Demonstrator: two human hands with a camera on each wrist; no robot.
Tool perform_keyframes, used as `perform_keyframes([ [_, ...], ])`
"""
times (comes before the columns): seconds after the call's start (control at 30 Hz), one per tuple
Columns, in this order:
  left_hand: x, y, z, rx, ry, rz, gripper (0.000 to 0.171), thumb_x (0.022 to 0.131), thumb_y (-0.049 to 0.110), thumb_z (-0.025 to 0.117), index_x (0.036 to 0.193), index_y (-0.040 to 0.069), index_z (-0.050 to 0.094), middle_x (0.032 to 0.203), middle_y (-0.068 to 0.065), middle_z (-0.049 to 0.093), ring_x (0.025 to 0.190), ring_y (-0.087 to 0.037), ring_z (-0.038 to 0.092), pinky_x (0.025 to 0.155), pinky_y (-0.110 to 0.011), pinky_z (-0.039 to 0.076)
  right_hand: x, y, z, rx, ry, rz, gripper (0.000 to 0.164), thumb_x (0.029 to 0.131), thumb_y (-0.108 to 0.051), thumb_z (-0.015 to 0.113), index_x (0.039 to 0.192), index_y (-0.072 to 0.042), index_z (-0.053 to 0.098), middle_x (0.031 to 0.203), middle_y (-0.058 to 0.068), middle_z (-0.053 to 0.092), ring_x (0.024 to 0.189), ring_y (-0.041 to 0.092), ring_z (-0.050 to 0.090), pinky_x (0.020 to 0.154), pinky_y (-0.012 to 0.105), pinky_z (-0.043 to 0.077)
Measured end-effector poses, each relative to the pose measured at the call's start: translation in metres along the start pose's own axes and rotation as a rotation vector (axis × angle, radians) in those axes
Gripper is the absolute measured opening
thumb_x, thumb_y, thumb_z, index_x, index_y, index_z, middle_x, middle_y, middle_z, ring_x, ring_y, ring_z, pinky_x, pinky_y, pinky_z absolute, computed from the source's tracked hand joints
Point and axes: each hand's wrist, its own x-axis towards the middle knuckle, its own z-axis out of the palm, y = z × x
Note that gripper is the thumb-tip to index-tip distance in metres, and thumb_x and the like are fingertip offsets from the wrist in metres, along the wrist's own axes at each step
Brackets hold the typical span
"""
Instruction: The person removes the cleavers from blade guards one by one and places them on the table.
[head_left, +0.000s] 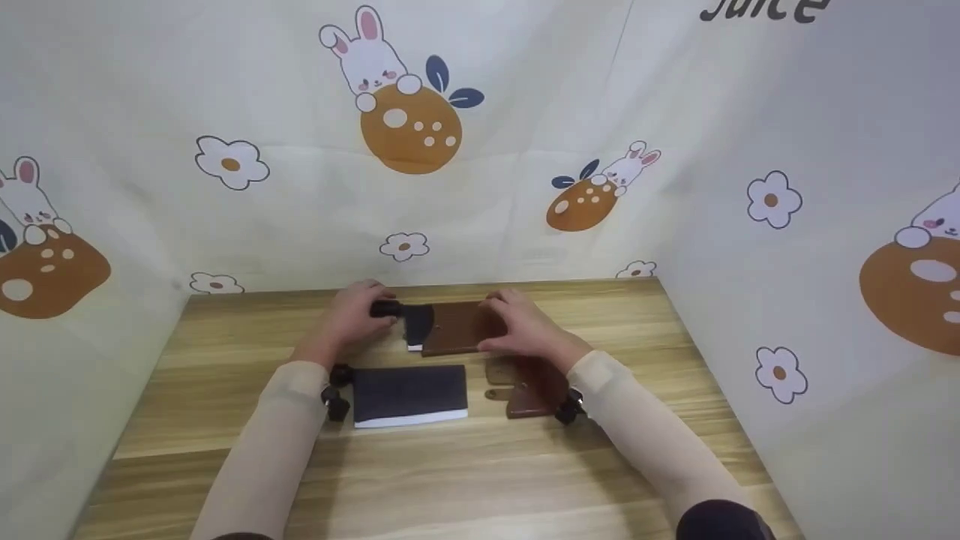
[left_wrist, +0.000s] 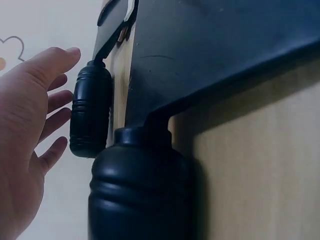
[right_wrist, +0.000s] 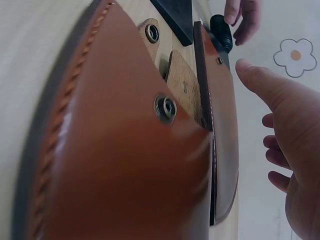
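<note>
Two cleavers lie one behind the other on the wooden table. The far one has its blade mostly inside a brown leather sheath (head_left: 454, 328), its black handle (left_wrist: 91, 112) pointing left. My left hand (head_left: 352, 319) is around that handle with fingers loosely curved; the left wrist view shows them beside it, not wrapped round it. At the sheath's right end is my right hand (head_left: 525, 328), thumb and fingers spread apart; whether it touches the leather is unclear. Nearer me lies the bare cleaver with a dark blade (head_left: 409, 392) and black ribbed handle (left_wrist: 142, 195).
A second brown leather sheath (head_left: 536, 386), with snap straps, lies right of the bare cleaver, partly hidden by my right wrist. A patterned cloth (head_left: 495, 195) stands behind and beside the table (head_left: 405, 480).
</note>
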Motion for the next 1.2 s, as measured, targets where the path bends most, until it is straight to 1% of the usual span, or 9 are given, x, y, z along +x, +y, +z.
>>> perform_keyframes([
  [0.2,0.006,-0.002,0.005,-0.037,-0.040,-0.033,0.054,0.100,0.028,0.082,0.146,0.003,0.067,0.142,-0.021,0.065,0.134,-0.044,0.058,0.119,-0.062,0.044,0.019,-0.006,0.011,-0.010,-0.060,0.016,0.098,0.089,-0.057,0.089,0.161,-0.003,0.052,0.162,0.018,0.048,0.151,0.036,0.043,0.126,0.049,0.039],
  [0.33,0.010,-0.005,0.011,-0.078,-0.060,-0.065,0.057,0.100,0.029,0.081,0.149,0.004,0.065,0.149,-0.023,0.061,0.141,-0.044,0.055,0.123,-0.062,0.040,0.028,-0.007,0.019,-0.007,-0.105,0.025,0.104,0.088,-0.060,0.089,0.167,-0.008,0.046,0.169,0.017,0.042,0.156,0.035,0.039,0.129,0.049,0.035],
  [0.43,0.013,-0.007,0.015,-0.114,-0.065,-0.071,0.056,0.101,0.027,0.080,0.150,0.005,0.065,0.152,-0.023,0.060,0.144,-0.045,0.053,0.125,-0.062,0.038,0.034,-0.009,0.023,0.004,-0.126,0.007,0.108,0.086,-0.060,0.090,0.170,-0.013,0.042,0.173,0.020,0.039,0.159,0.038,0.036,0.130,0.052,0.034],
  [0.57,0.015,-0.010,0.018,-0.152,-0.062,-0.078,0.053,0.101,0.024,0.080,0.149,0.006,0.067,0.152,-0.023,0.060,0.144,-0.045,0.053,0.125,-0.062,0.038,0.039,-0.012,0.027,0.000,-0.155,-0.011,0.113,0.084,-0.063,0.089,0.173,-0.015,0.038,0.176,0.022,0.033,0.162,0.041,0.032,0.131,0.057,0.031],
  [0.63,0.015,-0.011,0.019,-0.161,-0.055,-0.080,0.052,0.100,0.023,0.081,0.148,0.007,0.068,0.152,-0.023,0.061,0.144,-0.045,0.054,0.125,-0.062,0.038,0.041,-0.013,0.029,-0.013,-0.174,-0.007,0.114,0.085,-0.066,0.088,0.174,-0.017,0.036,0.178,0.020,0.031,0.163,0.040,0.030,0.131,0.056,0.029],
  [0.8,0.016,-0.013,0.022,-0.205,-0.034,-0.062,0.046,0.100,0.021,0.083,0.143,0.006,0.073,0.142,-0.022,0.066,0.135,-0.043,0.060,0.121,-0.060,0.043,0.044,-0.009,0.035,-0.009,-0.207,0.001,0.119,0.083,-0.069,0.088,0.175,-0.019,0.032,0.180,0.016,0.028,0.165,0.040,0.026,0.133,0.058,0.023],
  [0.9,0.017,-0.015,0.024,-0.227,-0.023,-0.041,0.044,0.100,0.020,0.083,0.140,0.005,0.074,0.137,-0.022,0.068,0.130,-0.042,0.063,0.119,-0.059,0.045,0.045,-0.005,0.038,0.018,-0.203,0.001,0.120,0.082,-0.068,0.090,0.176,-0.022,0.032,0.179,0.015,0.029,0.165,0.039,0.026,0.133,0.059,0.022],
  [1.03,0.019,-0.017,0.027,-0.204,0.002,-0.004,0.041,0.100,0.019,0.083,0.137,0.001,0.075,0.131,-0.024,0.070,0.127,-0.043,0.064,0.117,-0.060,0.046,0.045,-0.002,0.040,0.032,-0.185,0.011,0.118,0.081,-0.071,0.089,0.175,-0.026,0.034,0.178,0.010,0.033,0.163,0.034,0.029,0.132,0.056,0.025],
  [1.2,0.018,-0.016,0.028,-0.183,0.021,-0.002,0.035,0.101,0.019,0.082,0.132,0.002,0.077,0.128,-0.021,0.071,0.124,-0.041,0.065,0.116,-0.059,0.047,0.046,-0.003,0.041,0.009,-0.177,0.017,0.114,0.082,-0.074,0.086,0.175,-0.029,0.036,0.175,0.006,0.037,0.160,0.030,0.033,0.131,0.051,0.029],
])
